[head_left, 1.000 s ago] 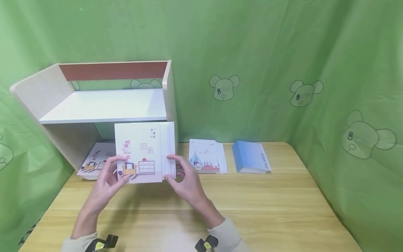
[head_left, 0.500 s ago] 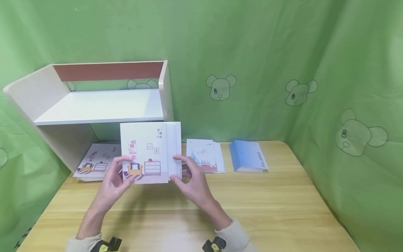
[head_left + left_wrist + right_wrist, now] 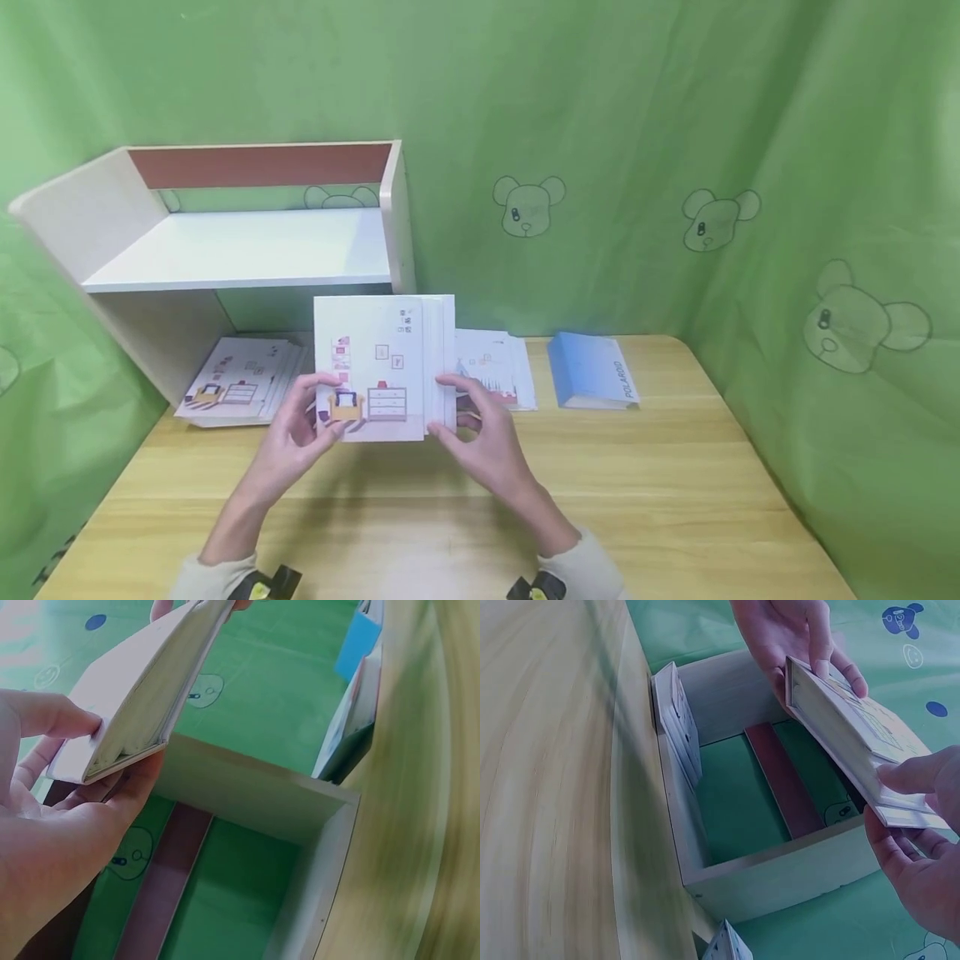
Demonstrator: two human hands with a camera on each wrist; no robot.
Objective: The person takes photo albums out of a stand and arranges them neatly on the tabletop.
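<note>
In front of me in the head view, both hands hold up a thick white book (image 3: 384, 358) above the table. Its cover shows a yellow armchair, a chest of drawers and small picture frames, and layered flap edges run down its right side. My left hand (image 3: 291, 429) grips the lower left edge, thumb on the front and fingers partly hidden behind. On the lower right edge, my right hand (image 3: 486, 433) pinches with the thumb in front. The left wrist view shows the page block of the book (image 3: 150, 697) between its covers.
A white shelf unit (image 3: 240, 250) stands at the back left. A matching book (image 3: 232, 383) lies in its lower bay. To the right on the wooden table (image 3: 645, 500) lie a tent-picture book (image 3: 498, 354), partly covered, and a blue POLAROID book (image 3: 592, 371). Green curtain (image 3: 637, 100) surrounds the table.
Both hands have carried the held book to the right, away from the shelf unit. More of the matching book in the lower bay now shows, and less of the tent-picture book.
</note>
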